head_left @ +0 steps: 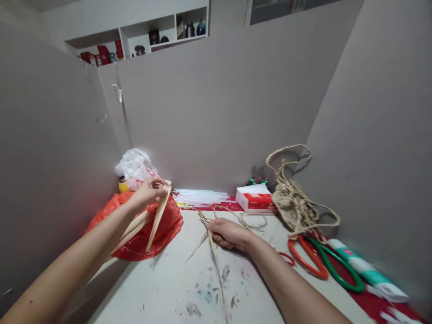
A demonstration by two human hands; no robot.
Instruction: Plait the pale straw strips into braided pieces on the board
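My left hand is raised above a red plastic bag and pinches the top ends of pale dried leaf strips that hang down toward the bag. My right hand rests on the white table, fingers closed around a bundle of thin dried straw strands whose ends trail toward me across the tabletop.
A white plastic bag stands behind the red one. Clear sticks, a red and white box, a coil of straw rope, red and green hoops and a striped roll lie at the back and right. Walls close in on three sides.
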